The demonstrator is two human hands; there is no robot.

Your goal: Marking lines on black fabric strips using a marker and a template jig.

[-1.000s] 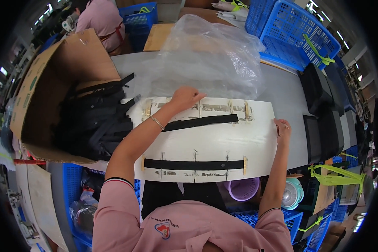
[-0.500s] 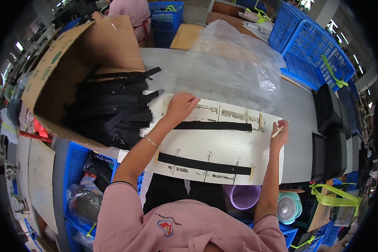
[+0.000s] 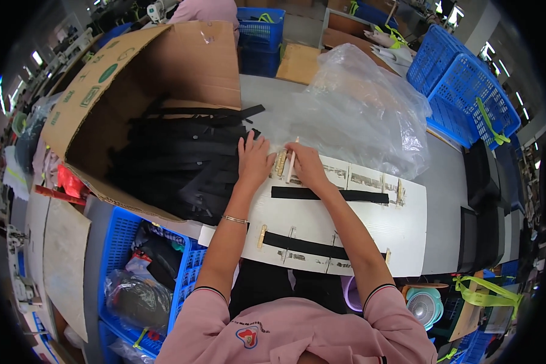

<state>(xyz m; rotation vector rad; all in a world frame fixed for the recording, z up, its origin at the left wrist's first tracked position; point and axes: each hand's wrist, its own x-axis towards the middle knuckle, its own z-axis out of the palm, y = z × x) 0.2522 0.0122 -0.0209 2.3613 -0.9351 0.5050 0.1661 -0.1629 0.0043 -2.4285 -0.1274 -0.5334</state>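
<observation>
A white board [image 3: 406, 224] lies across the table in front of me, with dark marks and tan strips along its edges. Two black straps rest on it, a far strap [image 3: 367, 196] and a near strap [image 3: 309, 246]. At the board's far left corner, my right hand [image 3: 307, 167] is closed round a slim white pencil [image 3: 291, 165], upright beside a tan strip. Just left of it, my left hand [image 3: 255, 161] lies with fingers spread at the board's edge. Its fingertips are by the end of a heap of black straps [image 3: 176, 151].
A cardboard box [image 3: 82, 100] lies on its side around the heap. Clear plastic sheeting [image 3: 370, 109] covers the table behind the board. Blue crates [image 3: 461, 85] stand at the far right, and another blue crate [image 3: 112, 261] sits below left. Black blocks [image 3: 482, 170] line the right edge.
My right hand has moved from the board's right edge to its far left corner with the pencil. The left hand has shifted to the heap's end and opened out. The view has shifted slightly.
</observation>
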